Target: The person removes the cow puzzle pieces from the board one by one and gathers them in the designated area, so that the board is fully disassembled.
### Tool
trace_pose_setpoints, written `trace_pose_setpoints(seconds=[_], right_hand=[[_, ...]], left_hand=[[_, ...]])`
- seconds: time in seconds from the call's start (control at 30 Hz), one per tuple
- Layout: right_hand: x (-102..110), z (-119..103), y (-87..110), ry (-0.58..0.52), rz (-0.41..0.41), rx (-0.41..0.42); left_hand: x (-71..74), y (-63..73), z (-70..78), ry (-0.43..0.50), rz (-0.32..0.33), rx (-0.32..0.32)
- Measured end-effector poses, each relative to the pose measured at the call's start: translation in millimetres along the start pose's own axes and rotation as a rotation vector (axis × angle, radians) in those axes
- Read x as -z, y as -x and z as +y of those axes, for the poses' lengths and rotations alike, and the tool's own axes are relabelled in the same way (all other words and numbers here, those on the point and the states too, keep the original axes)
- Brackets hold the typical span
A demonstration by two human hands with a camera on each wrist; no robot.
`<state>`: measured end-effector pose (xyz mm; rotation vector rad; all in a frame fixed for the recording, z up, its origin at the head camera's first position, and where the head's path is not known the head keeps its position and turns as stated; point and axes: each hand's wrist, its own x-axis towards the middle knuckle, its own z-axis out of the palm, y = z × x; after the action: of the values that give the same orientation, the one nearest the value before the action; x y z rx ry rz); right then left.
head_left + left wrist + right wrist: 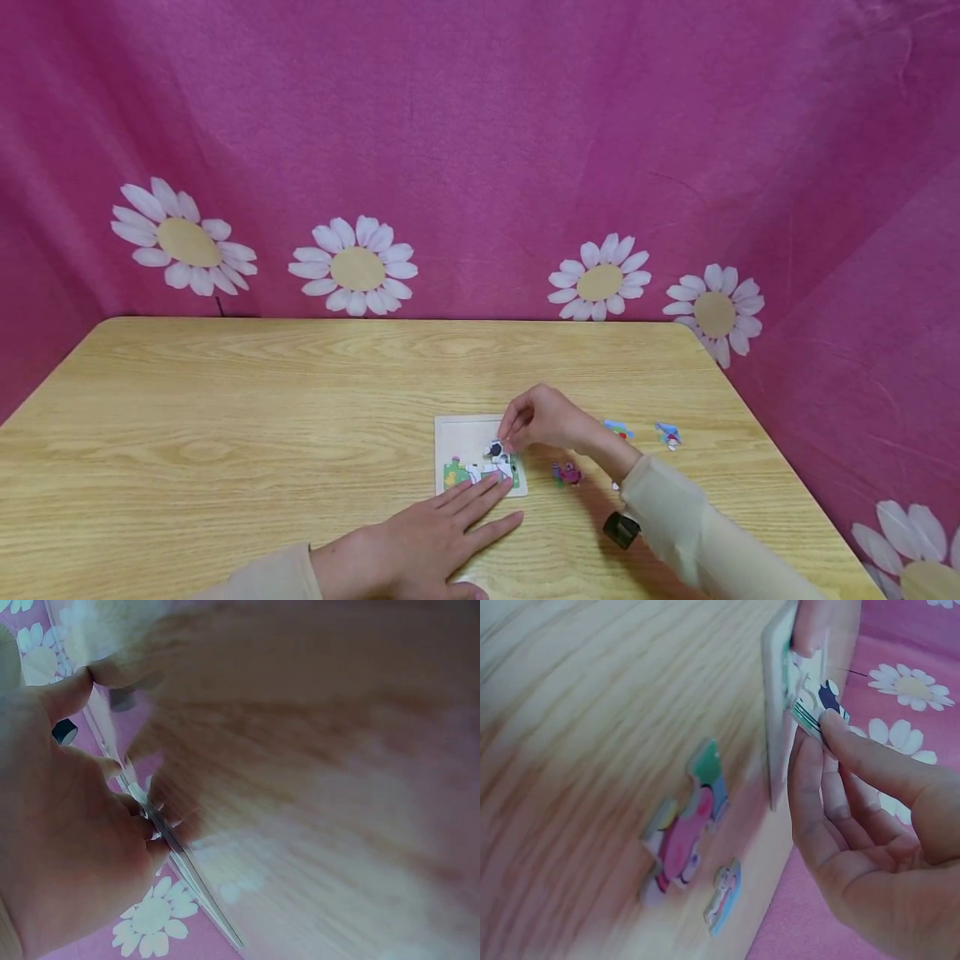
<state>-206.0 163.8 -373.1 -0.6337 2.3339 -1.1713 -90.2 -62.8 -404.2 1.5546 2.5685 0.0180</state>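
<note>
A shallow puzzle tray (459, 435) lies near the front of the table, with joined green-and-white pieces (457, 475) along its near side. My left hand (438, 542) lies with spread, straight fingers over the tray's near edge, fingertips on those pieces. At the tray's right side, my right hand (551, 419) pinches a puzzle piece (817, 712) between thumb and fingers. This white piece with a dark patch and green edge is held tilted, close over the tray. In the left wrist view, my left hand (75, 817) is seen from the palm side.
Right of the tray lies a pink-and-green puzzle piece (567, 474). Two bluish pieces, one beside my right forearm (619, 430) and another farther right (667, 435), lie on the wooden table (225, 433). A pink curtain (480, 167) with daisies hangs behind.
</note>
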Motion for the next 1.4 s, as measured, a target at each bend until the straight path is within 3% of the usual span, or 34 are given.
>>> trace_pose_setpoints(seconds=[0.27,0.6,0.77,1.03,1.4], right_hand=[[10.8,-0.8,7.5,-0.051,-0.012,-0.012],[38.4,11.0,35.7,-0.080,0.003,-0.035],[55.3,22.0,56.8,-0.097,0.012,-0.077],[80.8,47.7,91.0,-0.112,0.030,-0.125],[105.5,80.2,121.9,-0.125,-0.010,-0.119]], left_hand=[[0.1,-0.2,0.3,-0.023,0.000,0.010],[1.3,0.9,-0.2,0.017,-0.006,0.014],[2.7,0.6,-0.2,0.055,-0.020,0.018],[1.9,0.5,1.1,0.016,-0.010,0.016],[1.7,1.5,1.5,0.007,0.006,0.006]])
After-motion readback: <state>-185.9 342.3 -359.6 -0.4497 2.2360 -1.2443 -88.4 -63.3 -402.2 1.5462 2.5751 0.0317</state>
